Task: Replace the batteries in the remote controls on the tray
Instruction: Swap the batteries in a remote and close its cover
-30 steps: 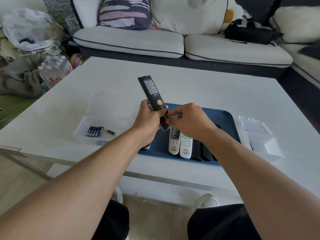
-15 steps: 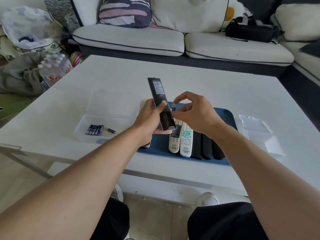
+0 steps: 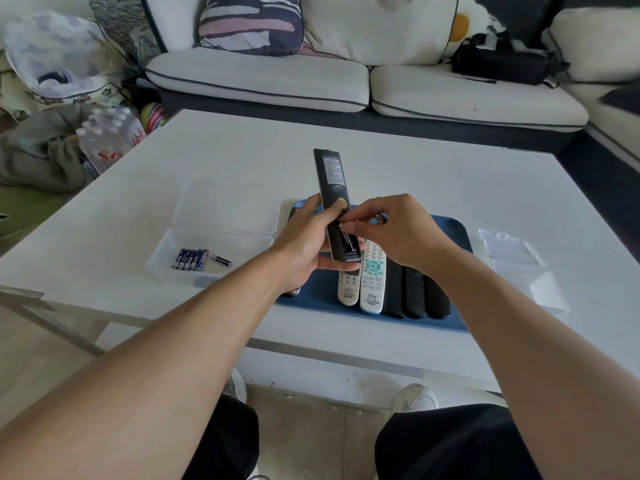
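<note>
Left hand [image 3: 304, 244] grip holds black remote [image 3: 334, 202] upright, back facing; right hand [image 3: 398, 233] pinches battery [image 3: 381, 217].

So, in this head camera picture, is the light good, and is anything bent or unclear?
Head view: soft, even daylight and faint shadows on the white table; the wide lens bows its edges; the label on the black remote in the left hand is too small to read; the thing that the right hand pinches is blurred.
</note>
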